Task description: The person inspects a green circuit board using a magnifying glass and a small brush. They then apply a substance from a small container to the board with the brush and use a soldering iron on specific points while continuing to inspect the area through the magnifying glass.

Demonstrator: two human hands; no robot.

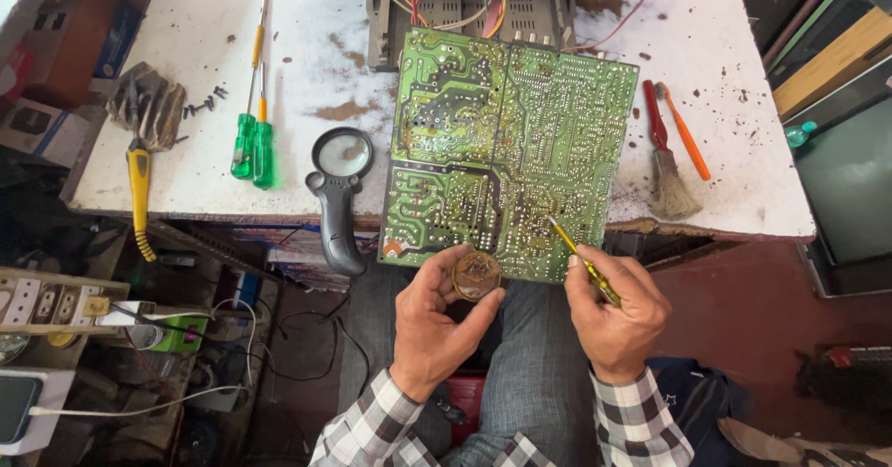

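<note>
A white worktop (186, 170) carries a green circuit board (511, 151) overhanging its near edge. The right hand (615, 314), its grip clamped on a yellow screwdriver (581, 261), touches the board. The left hand (432, 323), its grip clamped on a round brown tin (476, 275), sits just below.

Worn white workbench (186, 165), chipped edge; red-brown floor (743, 318); daylight.

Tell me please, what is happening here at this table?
A person sits at a white worktable with a green circuit board lying solder side up. The left hand holds a small round tin at the board's near edge. The right hand holds a thin yellow tool, tip on the board. Screwdrivers, a magnifier and brushes lie alongside.
</note>
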